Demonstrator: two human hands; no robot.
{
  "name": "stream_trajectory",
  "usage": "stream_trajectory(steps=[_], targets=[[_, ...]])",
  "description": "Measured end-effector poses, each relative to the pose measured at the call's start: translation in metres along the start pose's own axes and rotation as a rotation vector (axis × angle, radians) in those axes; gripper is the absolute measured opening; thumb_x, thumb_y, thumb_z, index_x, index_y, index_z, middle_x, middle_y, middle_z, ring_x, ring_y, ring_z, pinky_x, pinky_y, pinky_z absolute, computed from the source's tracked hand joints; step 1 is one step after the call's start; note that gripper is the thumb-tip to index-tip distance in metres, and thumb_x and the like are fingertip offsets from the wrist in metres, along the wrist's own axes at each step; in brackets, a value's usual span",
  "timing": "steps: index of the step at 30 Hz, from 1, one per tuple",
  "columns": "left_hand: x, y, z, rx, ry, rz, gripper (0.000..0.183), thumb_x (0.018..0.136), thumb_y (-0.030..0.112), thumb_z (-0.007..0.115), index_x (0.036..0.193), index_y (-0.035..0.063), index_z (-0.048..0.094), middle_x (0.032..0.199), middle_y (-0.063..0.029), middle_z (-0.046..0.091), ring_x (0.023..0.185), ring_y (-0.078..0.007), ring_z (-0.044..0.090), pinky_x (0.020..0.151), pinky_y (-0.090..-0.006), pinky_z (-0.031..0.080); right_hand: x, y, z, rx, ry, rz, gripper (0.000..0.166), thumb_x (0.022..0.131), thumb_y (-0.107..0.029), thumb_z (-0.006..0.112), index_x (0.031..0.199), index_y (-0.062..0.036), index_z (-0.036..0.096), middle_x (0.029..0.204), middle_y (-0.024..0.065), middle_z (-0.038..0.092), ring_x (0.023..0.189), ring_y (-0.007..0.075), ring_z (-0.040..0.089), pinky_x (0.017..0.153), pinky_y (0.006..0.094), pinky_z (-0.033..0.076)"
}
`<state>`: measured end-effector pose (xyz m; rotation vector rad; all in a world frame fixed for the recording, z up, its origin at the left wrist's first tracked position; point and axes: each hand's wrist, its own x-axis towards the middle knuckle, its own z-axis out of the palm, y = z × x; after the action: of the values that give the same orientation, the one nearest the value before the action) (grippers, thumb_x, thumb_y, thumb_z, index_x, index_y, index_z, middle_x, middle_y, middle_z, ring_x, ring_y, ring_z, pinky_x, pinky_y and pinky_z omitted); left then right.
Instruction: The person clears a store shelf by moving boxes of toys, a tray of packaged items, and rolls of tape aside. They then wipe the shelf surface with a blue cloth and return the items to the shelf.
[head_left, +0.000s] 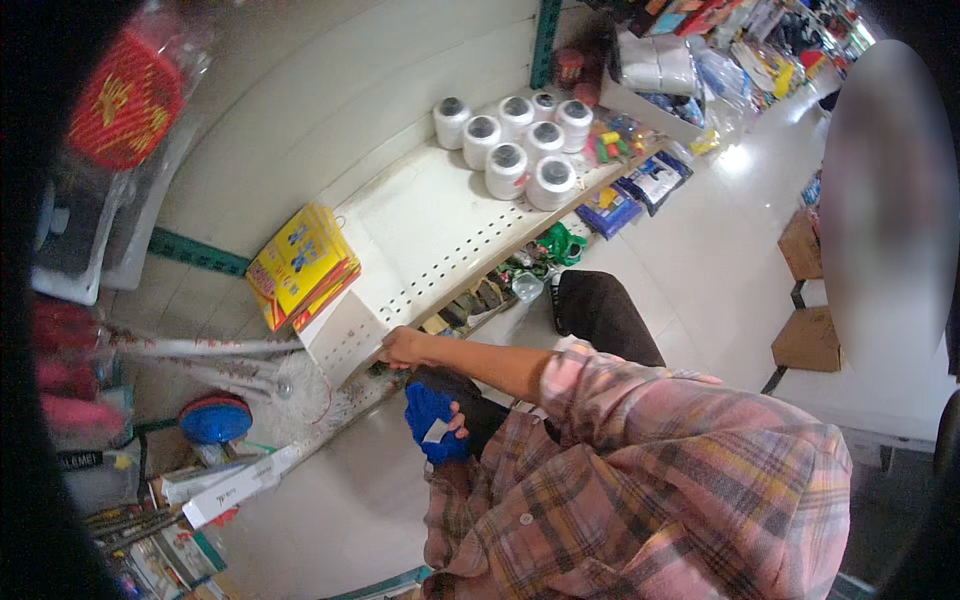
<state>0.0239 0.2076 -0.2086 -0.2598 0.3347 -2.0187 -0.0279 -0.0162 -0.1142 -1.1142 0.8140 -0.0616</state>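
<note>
My right hand (403, 348) reaches to the front edge of a white perforated metal shelf (420, 251), its fingers curled beside a pale panel; whether they grip the edge is unclear. Below it, my left hand (457, 421) holds a bunched blue cloth (427, 411) with a white tag, close to my knees. A stack of yellow printed packets (304, 259) leans near the shelf's left end. Several white thread cones (506, 171) with dark tops stand upright at the far right end, beside small coloured spools (611, 146).
A white round brush head (296, 390) and a blue round item (216, 420) lie to the left. Purple packages (609, 210) are below the shelf's right end. Cardboard boxes (806, 341) stand on the floor at right, near a blurred area.
</note>
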Motion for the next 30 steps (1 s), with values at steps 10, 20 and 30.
stream_trajectory(steps=[10, 20, 30], targets=[[0.064, -0.021, 0.011, -0.176, 0.14, -0.08, 0.079, 0.086, 0.059, 0.049, 0.144, 0.0096, 0.027, 0.145, -0.0156, 0.03, 0.119, -0.0317, 0.044, 0.086, -0.0509, 0.042, -0.189, 0.058, -0.283, -0.075, 1.467, -0.528, 0.057, 0.07, -0.014, 0.078, 0.121, -0.0009, 0.056, 0.089, 0.0106, 0.062, 0.082, 0.0178, 0.06, 0.073, 0.0317, 0.05], [0.107, -0.044, 0.033, 0.016, 0.271, 0.078, 0.071, 0.091, 0.06, 0.043, 0.144, 0.0145, 0.03, 0.152, -0.0134, 0.025, 0.135, -0.0364, 0.032, 0.098, -0.0593, 0.037, -0.182, -0.006, -0.338, -0.667, 1.496, -0.43, 0.098, 0.051, -0.024, 0.086, 0.135, -0.0071, 0.039, 0.125, 0.0214, 0.047, 0.114, 0.0419, 0.045, 0.097, 0.0471, 0.039], [0.092, -0.016, 0.007, 0.504, 0.511, 0.005, 0.048, 0.096, 0.046, 0.044, 0.124, 0.0076, 0.048, 0.125, -0.0145, 0.051, 0.096, -0.0301, 0.055, 0.073, -0.0438, 0.05, -0.207, -0.012, -0.335, -0.294, 1.639, -0.635, 0.073, 0.057, -0.019, 0.082, 0.122, -0.0065, 0.051, 0.112, 0.0173, 0.052, 0.105, 0.0334, 0.052, 0.094, 0.0409, 0.042]])
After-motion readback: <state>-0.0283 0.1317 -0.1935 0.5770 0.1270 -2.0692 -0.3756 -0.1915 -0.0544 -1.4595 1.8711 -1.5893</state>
